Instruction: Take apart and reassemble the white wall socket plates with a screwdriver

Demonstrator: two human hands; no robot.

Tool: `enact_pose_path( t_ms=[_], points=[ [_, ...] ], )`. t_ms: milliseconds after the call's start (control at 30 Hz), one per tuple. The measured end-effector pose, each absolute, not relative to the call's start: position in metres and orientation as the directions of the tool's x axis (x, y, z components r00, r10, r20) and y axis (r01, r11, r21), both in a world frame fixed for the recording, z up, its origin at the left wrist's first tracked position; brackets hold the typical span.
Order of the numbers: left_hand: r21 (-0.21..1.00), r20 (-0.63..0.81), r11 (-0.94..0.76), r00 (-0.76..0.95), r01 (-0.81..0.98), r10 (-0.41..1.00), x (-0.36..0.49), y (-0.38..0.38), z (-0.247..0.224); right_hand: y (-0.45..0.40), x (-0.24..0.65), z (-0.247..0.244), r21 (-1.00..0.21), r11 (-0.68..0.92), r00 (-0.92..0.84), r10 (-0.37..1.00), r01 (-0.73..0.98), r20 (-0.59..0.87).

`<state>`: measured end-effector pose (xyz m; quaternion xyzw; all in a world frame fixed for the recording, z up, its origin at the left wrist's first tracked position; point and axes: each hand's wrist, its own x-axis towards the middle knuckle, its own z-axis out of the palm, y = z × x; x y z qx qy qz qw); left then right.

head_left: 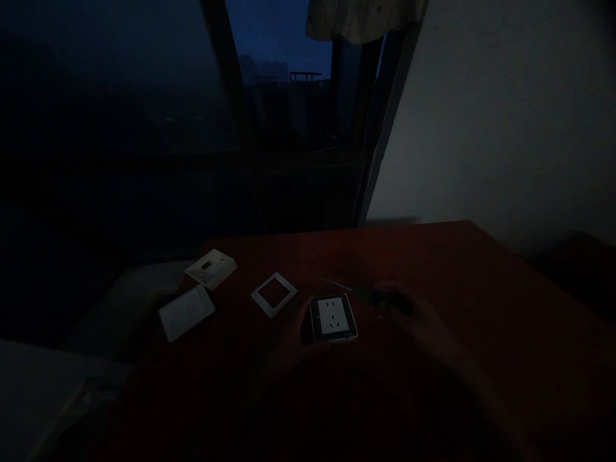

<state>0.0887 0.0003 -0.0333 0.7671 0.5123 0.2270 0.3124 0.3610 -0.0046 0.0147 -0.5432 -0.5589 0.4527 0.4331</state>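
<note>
In the dim light my left hand (297, 337) grips a wall socket (333, 316) by its left side and lower edge. The socket has a white slotted face inside a dark surround, set in a pale box. To its right, my right hand (409, 308) is closed around a screwdriver (363, 293) with a dark green handle. Its thin shaft points left, passing just beyond the socket's far edge without visibly touching it. A white square frame (256, 299) with an open centre lies left of the socket, close to my left hand.
At the table's left edge lie a pale box with a small cut-out (219, 266) and a white rectangular plate or box (187, 313). The reddish table (409, 247) ends near a dark window (298, 115) and a pale wall (505, 115) on the right.
</note>
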Motion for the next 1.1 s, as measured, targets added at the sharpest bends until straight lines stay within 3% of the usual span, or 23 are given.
enact_pose_path(
  t_ms=[133, 267, 333, 567, 1100],
  points=[
    [0.733, 0.029, -0.266, 0.361, 0.627, 0.932, 0.090, 0.001, -0.039, 0.010, 0.357, 0.065, -0.911, 0.153, -0.129, 0.985, 0.384, 0.111],
    [0.723, 0.071, -0.307, 0.376, 0.618, 0.924, 0.090, 0.003, -0.044, 0.021, 0.345, 0.102, -0.723, 0.352, -0.113, 0.927, 0.594, 0.358],
    [0.716, 0.086, -0.324, 0.382, 0.618, 0.920, 0.091, 0.003, -0.044, 0.025, 0.337, 0.110, -0.646, 0.401, -0.149, 0.900, 0.650, 0.409],
    [0.690, 0.165, -0.401, 0.408, 0.603, 0.898, 0.093, 0.004, -0.042, 0.030, 0.315, 0.108, -0.607, 0.459, -0.273, 0.885, 0.649, 0.377],
    [0.686, 0.133, -0.392, 0.424, 0.613, 0.896, 0.094, 0.005, -0.042, 0.030, 0.311, 0.105, -0.611, 0.454, -0.259, 0.886, 0.648, 0.384]
  ],
)
